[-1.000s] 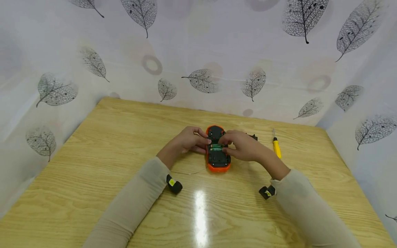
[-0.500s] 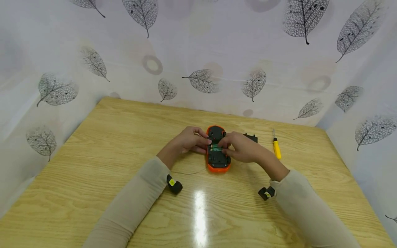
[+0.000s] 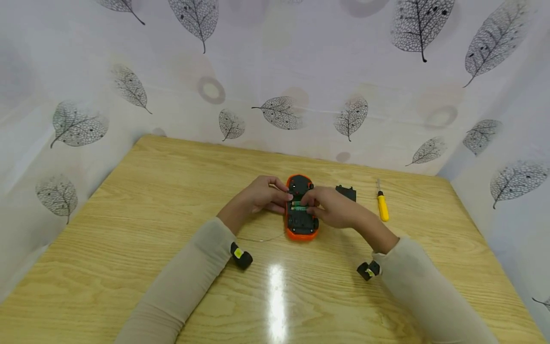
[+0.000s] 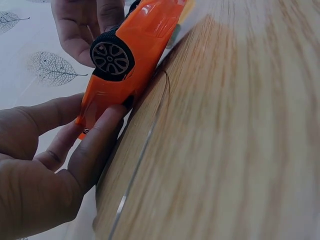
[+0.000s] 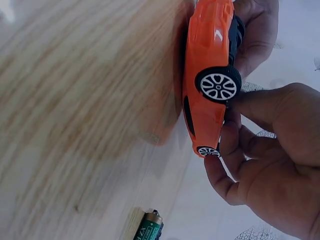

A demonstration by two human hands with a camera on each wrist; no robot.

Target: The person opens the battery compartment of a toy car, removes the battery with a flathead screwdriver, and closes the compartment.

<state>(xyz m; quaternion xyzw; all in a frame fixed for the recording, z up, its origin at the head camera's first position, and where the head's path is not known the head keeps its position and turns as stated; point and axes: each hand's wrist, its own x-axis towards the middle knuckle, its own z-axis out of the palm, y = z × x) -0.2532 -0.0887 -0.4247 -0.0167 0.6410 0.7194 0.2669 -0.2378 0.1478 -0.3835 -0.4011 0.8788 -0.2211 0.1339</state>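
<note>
An orange toy car (image 3: 302, 236) lies wheels-up on the table, its black underside facing up. Green batteries (image 3: 296, 204) show in its open compartment. My left hand (image 3: 266, 193) holds the car's left side between thumb and fingers; in the left wrist view its fingers touch the orange body (image 4: 145, 40). My right hand (image 3: 333, 205) has curled fingers at the batteries' right end, seeming to pinch one; the fingertips partly hide it. In the right wrist view the right hand (image 5: 280, 155) reaches over the underside, behind the wheel (image 5: 218, 86).
A black battery cover (image 3: 346, 192) lies behind my right hand. Further right is a yellow-handled screwdriver (image 3: 383, 205). Another green battery (image 5: 148, 227) lies on the table in the right wrist view. A thin wire (image 3: 261, 240) extends left from the car. A leaf-patterned curtain (image 3: 275, 71) borders the table.
My right hand has shifted slightly toward me at the batteries, and more of the black cover shows behind it. My left hand and the car stay nearly in place.
</note>
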